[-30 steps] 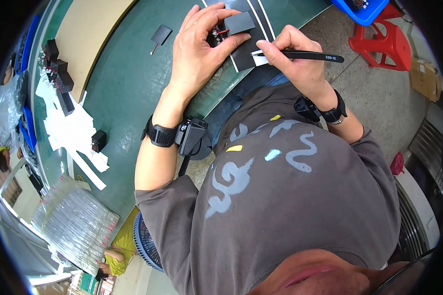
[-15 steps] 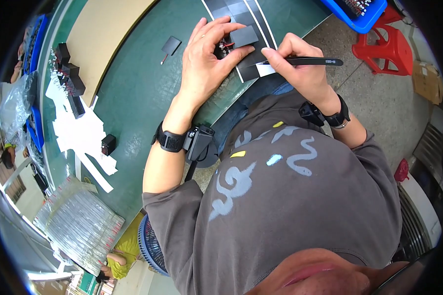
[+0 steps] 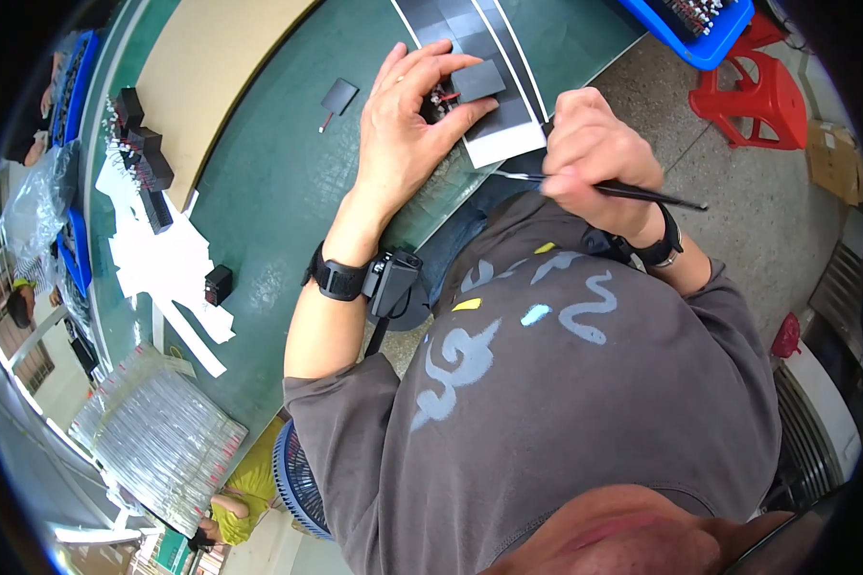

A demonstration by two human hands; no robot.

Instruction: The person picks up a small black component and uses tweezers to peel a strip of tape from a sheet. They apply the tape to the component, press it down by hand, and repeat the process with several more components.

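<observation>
Green table (image 3: pixel 288 182): spreading across the far left and centre.
Red stool (image 3: pixel 758 101): standing off the table at far right.
White paper (image 3: pixel 163 259): lying in loose strips at left.
Black-and-white sheet (image 3: pixel 470 34): lying at far centre, reaching the table's near edge, its near end showing white; seeming thin and bendable, suiting a hold by the edges.
Left hand (image 3: pixel 403 125): gripping a small block (image 3: pixel 478 81) between thumb and fingers.
Right hand (image 3: pixel 604 158): closing around black tweezers (image 3: pixel 657 195); a dark edge is showing beside it, whether held I cannot tell.
Tweezers: pointing left, tips hanging near the sheet's white end; probably light and stiff, suiting a mid-shaft hold.
Block: sitting over the sheet; probably firm, fairly dense and smooth, its flat sides offering the best hold.
Dark pad (image 3: pixel 339 96): lying alone, left of the left hand.
Red wires (image 3: pixel 441 98): showing at the block's left end; looking fragile, deserving no pull.
</observation>
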